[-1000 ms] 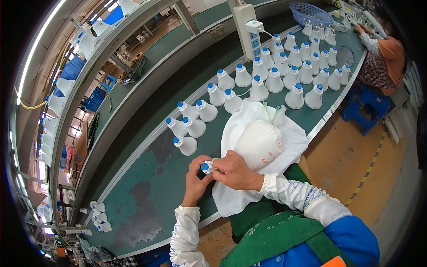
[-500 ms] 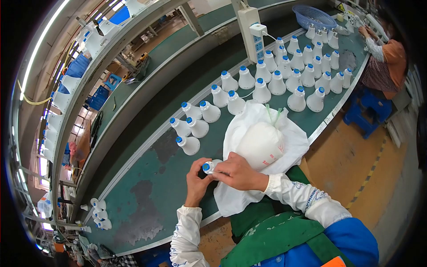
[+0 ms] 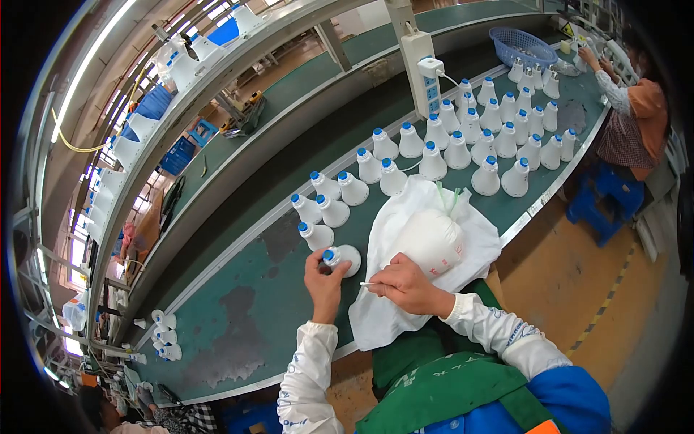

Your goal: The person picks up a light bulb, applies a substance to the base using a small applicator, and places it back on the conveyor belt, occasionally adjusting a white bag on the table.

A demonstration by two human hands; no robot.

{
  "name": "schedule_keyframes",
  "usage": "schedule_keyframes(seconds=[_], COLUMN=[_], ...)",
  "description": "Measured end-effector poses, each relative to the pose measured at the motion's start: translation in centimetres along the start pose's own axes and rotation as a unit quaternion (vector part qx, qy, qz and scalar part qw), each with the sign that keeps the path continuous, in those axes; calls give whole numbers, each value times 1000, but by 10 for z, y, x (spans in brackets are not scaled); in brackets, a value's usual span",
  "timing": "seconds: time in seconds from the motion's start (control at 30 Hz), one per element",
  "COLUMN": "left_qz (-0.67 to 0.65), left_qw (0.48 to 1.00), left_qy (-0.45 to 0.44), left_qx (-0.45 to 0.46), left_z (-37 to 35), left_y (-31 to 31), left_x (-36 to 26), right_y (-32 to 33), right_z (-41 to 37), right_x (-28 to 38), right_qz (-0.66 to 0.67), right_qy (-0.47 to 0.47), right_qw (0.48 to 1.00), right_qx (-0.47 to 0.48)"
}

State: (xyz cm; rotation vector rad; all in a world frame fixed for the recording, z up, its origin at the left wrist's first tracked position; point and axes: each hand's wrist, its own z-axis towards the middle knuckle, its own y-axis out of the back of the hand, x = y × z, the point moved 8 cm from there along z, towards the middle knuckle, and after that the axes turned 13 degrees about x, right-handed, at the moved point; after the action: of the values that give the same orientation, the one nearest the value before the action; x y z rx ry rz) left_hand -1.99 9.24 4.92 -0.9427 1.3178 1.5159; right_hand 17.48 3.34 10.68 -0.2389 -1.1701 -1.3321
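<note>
My left hand (image 3: 324, 288) grips a white bulb-shaped housing with a blue cap (image 3: 345, 260) by its neck, tilted over the green table. Just to the right, my right hand (image 3: 410, 286) pinches a thin white stick (image 3: 366, 284), its tip pointing left and apart from the housing. Beyond my right hand, a full white bag (image 3: 426, 242) with red print and a green tie rests on a white cloth (image 3: 376, 318). Many similar blue-capped housings (image 3: 434, 163) stand in rows past the bag, the nearest one (image 3: 316, 236) close above my left hand.
A power strip (image 3: 421, 72) with a plugged-in charger stands at the table's back edge. At the far right are a blue basket (image 3: 522, 47) and a co-worker's arm (image 3: 611, 87). Small white parts (image 3: 166, 336) lie at the left end of the green table (image 3: 282, 325).
My right hand has moved away from the blue cap, to the right, with the stick. The housing in my left hand is now tilted more, showing its wide round end. The view has shifted slightly.
</note>
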Motion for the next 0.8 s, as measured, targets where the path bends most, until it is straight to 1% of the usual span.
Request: schedule_keyframes(seconds=[0.03,0.07,0.13,0.2,0.27,0.33,0.37,0.4,0.43,0.47,0.5,0.57,0.6,0.63,0.67,0.7,0.73,0.8], left_qz=[53,53,89,60,149,109,172,229,310,387,386,427,426,90,-258,-347,-348,-383], left_qw=[998,998,996,998,980,993,977,932,921,899,900,887,885,987,955,929,927,920], left_qy=[-34,-36,-9,-14,-72,1,114,224,148,68,64,-38,-51,35,127,109,106,71], left_qx=[-4,-5,-9,-10,-114,-51,60,168,183,194,194,172,180,128,68,72,90,47], left_z=[5,11,20,21,-7,-36,-48,-68,-83,-100,-110,-120,-120,-115,-116,-113,-111,-110], left_y=[-6,-10,-17,-18,-4,9,9,6,3,-4,-11,-31,-38,-28,-33,-37,-48,-63], left_x=[-10,-13,-8,-7,-26,-13,-17,-15,-19,-23,-24,-44,-45,-32,-10,-14,-17,-23], right_y=[1,1,4,3,4,3,2,0,-2,-3,-3,-6,-5,-3,-2,0,2,2], right_z=[-1,-3,-6,-7,-8,-8,-8,-8,-8,-7,-7,-8,-9,-9,-10,-11,-11,-9], right_x=[0,1,0,-1,-2,-2,-4,-5,-4,-3,-3,-3,-4,-3,-2,-2,-3,2], right_qz=[3,2,25,24,22,38,35,36,35,32,29,16,7,2,-6,0,-11,-61], right_qy=[3,4,-7,-10,-15,-18,-19,-20,-13,-6,-5,-11,-14,6,25,23,18,31], right_qw=[1000,1000,999,999,999,999,999,999,999,999,1000,999,1000,1000,999,999,998,996], right_qx=[-7,-8,-23,-21,-19,-10,0,1,4,5,4,31,18,-4,-27,-49,-62,-52])
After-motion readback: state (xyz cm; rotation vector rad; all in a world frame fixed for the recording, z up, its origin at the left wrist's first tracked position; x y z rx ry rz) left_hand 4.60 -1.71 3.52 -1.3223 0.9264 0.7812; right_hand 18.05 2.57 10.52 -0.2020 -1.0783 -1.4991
